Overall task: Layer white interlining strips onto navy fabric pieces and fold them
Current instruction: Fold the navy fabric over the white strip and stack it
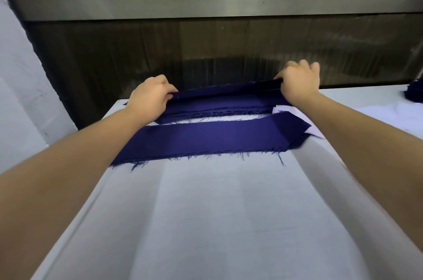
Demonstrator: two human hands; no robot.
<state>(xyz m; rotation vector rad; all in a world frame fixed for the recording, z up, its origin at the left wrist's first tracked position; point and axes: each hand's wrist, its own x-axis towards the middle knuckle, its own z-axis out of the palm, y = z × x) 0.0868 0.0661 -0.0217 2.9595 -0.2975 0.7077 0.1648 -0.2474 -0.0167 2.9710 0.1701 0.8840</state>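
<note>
A stack of navy fabric pieces (219, 102) lies across the far edge of the white surface (206, 222), its frayed long edge facing the person. The left hand (148, 98) pinches the stack's left end with curled fingers, and the right hand (299, 82) grips the right end, slightly raised. Just nearer lies a single navy strip (206, 140), flat, with loose threads along its near edge. White interlining (286, 110) shows between the two and under the strip's right end. More navy cloth (414, 94) sits at the far right. A metal panel (206, 4) stands behind.
</note>
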